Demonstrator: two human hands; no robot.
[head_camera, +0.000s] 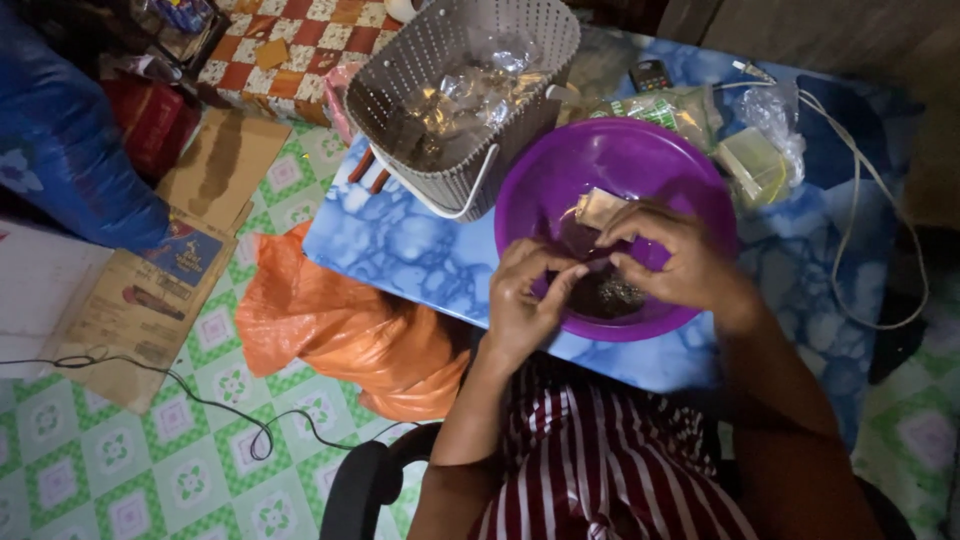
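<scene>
Sachet (598, 207) pinched by right hand (668, 262) over purple bowl (560, 170), left hand (522, 300) near.

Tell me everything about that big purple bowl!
The purple bowl is round, wide and shiny, and looks like plastic. It sits upright on a blue marbled table, next to a grey perforated basket. At its bottom lies a dark, grainy heap. The left hand and right hand hover over its near side, the right pinching a small tan packet.
</scene>
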